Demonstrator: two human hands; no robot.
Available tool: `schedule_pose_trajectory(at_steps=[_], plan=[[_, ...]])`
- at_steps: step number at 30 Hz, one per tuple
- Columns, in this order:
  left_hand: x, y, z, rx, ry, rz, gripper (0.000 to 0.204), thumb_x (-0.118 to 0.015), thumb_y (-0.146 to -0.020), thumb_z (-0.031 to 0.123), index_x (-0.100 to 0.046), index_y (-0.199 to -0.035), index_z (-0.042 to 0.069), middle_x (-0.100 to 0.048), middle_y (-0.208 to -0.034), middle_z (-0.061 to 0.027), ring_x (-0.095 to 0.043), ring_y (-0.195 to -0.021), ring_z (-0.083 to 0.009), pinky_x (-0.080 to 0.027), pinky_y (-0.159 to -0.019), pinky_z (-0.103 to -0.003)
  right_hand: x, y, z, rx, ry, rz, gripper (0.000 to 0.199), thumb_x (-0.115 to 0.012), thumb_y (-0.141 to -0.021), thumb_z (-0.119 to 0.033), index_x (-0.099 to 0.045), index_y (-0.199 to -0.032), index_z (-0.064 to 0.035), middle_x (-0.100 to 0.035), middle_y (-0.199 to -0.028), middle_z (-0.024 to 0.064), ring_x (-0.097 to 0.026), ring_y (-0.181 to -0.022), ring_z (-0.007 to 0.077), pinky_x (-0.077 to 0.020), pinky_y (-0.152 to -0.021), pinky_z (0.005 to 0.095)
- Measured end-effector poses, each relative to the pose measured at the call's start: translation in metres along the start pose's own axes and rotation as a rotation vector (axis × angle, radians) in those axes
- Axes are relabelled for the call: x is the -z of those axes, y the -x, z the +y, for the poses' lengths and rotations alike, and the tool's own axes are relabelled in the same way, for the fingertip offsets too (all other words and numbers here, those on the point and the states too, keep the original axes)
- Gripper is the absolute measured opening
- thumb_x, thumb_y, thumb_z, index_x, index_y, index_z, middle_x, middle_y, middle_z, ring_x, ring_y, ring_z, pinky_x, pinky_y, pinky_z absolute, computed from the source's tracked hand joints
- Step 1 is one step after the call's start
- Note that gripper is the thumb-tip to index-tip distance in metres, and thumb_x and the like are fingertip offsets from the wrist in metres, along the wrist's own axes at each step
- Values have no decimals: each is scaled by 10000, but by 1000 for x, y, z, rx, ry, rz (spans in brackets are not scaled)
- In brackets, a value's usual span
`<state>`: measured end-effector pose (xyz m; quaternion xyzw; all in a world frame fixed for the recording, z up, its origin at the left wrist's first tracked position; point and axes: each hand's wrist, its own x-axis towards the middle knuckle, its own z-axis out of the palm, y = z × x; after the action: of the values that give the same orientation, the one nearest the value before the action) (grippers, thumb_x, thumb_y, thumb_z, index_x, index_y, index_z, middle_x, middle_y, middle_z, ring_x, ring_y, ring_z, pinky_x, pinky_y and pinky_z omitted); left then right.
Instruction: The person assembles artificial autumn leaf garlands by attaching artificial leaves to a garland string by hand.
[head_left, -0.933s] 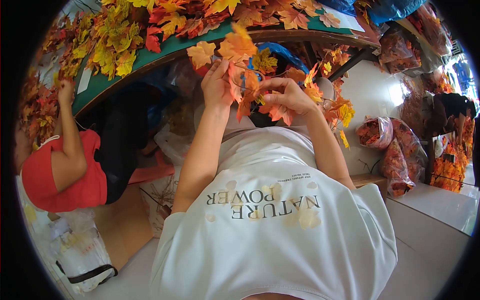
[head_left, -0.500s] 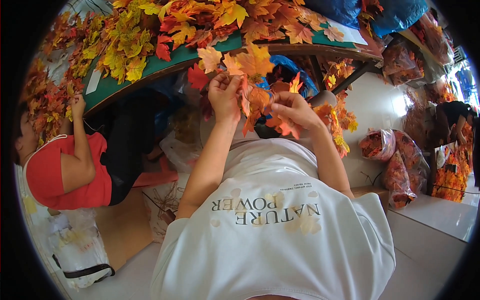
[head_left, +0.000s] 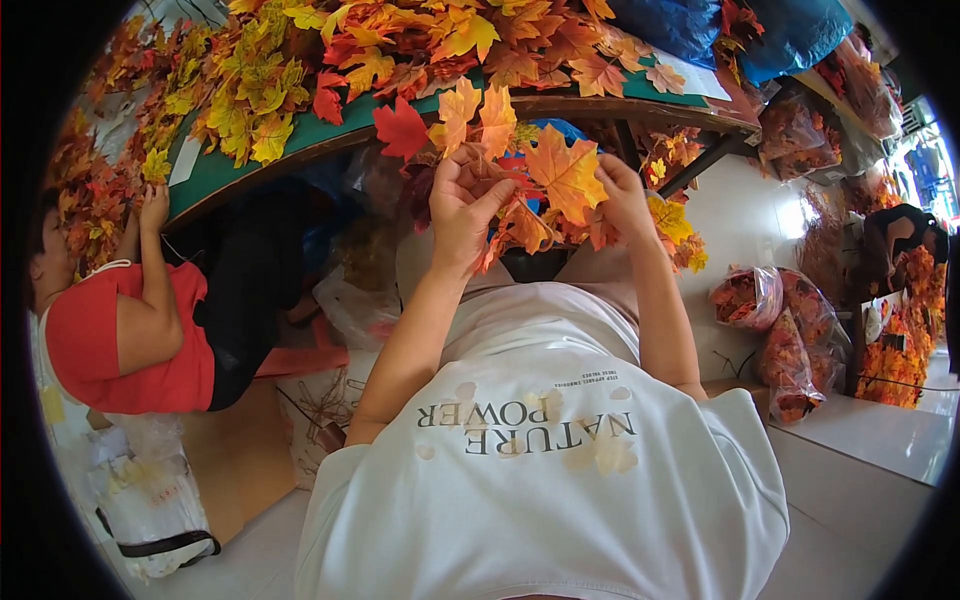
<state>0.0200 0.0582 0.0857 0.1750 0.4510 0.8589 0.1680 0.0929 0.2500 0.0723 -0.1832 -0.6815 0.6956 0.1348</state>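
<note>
Above my lap hangs an artificial maple leaf garland (head_left: pixel 520 222) in orange, red and yellow. My left hand (head_left: pixel 466 208) is closed round its stem, with orange leaves standing up past the fingers and a red leaf (head_left: pixel 401 128) beside them. Opposite it, my right hand (head_left: pixel 624 200) pinches at the edge of a large orange leaf (head_left: pixel 562 174); the fingertips are partly hidden there. Yellow-orange leaves (head_left: pixel 676 222) hang beside my right wrist.
A green-topped table (head_left: pixel 350 122) heaped with yellow, orange and red leaves (head_left: pixel 470 40) curves ahead. On the left sits a co-worker in a red top (head_left: pixel 130 340), handling leaves. Blue bags (head_left: pixel 800 35) lie at the far right; clear bags of leaves (head_left: pixel 795 350) stand on the floor.
My right hand has risen and moved slightly right, from low on the garland to the large orange leaf. Leaves in my left hand have turned upward. The co-worker's hand now holds a yellow leaf.
</note>
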Motion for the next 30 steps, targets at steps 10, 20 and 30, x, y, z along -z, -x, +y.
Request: schedule_pose_trajectory(at_steps=[10, 20, 30], plan=[[0, 10, 7, 174, -196, -198, 481, -573, -761, -130, -460, -1199, 34, -521, -855, -4, -542, -778, -77, -493, -728, -225, 21, -3, -47, 296, 197, -162, 202, -617, -845, -57, -618, -1044, -25, -630, -870, 44, -587, -815, 80, -469, -708, 210], [10, 18, 1, 157, -565, -378, 431, -585, -736, -133, -535, -1135, 23, -532, -862, 12, -531, -772, -69, -475, -725, -208, -17, 10, -58, 309, 450, -392, 406, -691, -815, -158, -579, -1198, -83, -518, -571, -31, -430, -516, 18, -353, -484, 200], [15, 16, -4, 265, -410, -387, 486, -573, -753, -141, -534, -1213, 13, -556, -901, 5, -543, -793, -68, -478, -742, -211, -13, -8, -23, -51, 81, -87, 283, -602, -897, -267, -643, -813, 0, -525, -562, -29, -431, -419, 18, -315, -369, 196]])
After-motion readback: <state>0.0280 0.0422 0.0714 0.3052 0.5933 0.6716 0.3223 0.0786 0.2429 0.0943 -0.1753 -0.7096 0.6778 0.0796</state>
